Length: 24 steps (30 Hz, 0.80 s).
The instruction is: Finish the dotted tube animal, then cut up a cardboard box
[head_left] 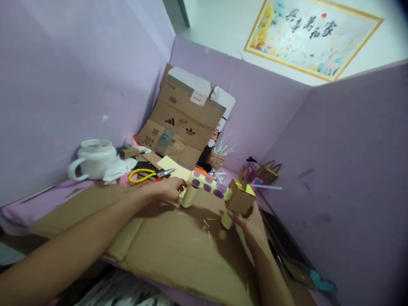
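Note:
A toy animal (210, 185) made of yellow paper tubes with purple spots stands on the cardboard sheet (159, 250). Its head is a small cardboard box (241, 199) with upright ears and a yellow top. My left hand (172, 189) has its fingers curled in at the animal's rear end, by a rear leg tube (190, 196). Under and beside the box head, my right hand (250, 219) is closed on it, near the front leg tube (227, 221). A pale stick (266, 186) shows behind the head.
Yellow-handled scissors (143, 175) lie left of the animal, near a pale yellow paper sheet (170, 165). A white pot (97, 159) stands by the left wall. An unfolded cardboard box (185, 119) leans at the back. Another cardboard-headed toy (267, 173) sits far right.

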Motion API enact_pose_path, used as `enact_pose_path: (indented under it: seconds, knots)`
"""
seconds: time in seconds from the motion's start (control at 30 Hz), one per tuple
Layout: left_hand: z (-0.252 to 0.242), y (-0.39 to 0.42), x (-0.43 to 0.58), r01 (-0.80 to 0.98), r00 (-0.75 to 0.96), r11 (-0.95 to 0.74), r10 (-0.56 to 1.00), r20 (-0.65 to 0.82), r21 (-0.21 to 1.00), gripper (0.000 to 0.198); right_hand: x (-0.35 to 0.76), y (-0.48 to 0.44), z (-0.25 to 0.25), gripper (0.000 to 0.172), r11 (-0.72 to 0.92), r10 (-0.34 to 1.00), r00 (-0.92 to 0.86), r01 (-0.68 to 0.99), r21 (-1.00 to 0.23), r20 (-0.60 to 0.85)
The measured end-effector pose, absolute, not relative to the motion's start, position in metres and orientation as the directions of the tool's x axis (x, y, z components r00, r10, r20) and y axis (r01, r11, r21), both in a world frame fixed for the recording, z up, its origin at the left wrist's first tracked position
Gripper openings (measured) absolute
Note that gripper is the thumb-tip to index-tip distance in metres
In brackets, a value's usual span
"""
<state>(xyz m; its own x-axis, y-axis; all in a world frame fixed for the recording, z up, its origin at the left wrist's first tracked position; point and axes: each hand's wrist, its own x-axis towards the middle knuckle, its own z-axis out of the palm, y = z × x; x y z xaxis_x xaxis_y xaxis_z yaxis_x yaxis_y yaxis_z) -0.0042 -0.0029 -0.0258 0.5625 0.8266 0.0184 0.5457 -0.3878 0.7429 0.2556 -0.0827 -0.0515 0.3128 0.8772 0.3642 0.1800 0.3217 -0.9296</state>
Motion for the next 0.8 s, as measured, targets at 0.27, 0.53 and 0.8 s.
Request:
enact_pose_path:
  seconds: [0.27, 0.53, 0.8]
  knots:
    - [-0.008, -0.003, -0.024, 0.423, 0.529, -0.363, 0.843, 0.099, 0.830, 0.043, 0.262, -0.091, -0.052, 0.050, 0.266, 0.936, 0.144, 0.304, -0.915, 0.320]
    - [-0.015, -0.001, -0.016, 0.139, 0.627, -0.308, 0.763, 0.157, 0.941, 0.053, 0.266, -0.093, -0.052, 0.060, 0.327, 0.927, 0.097, 0.260, -0.909, 0.361]
    - [-0.020, -0.002, -0.004, -0.027, 0.673, -0.301, 0.700, 0.240, 0.953, 0.041, 0.270, -0.091, -0.058, 0.073, 0.391, 0.914, 0.077, 0.088, -0.916, 0.397]
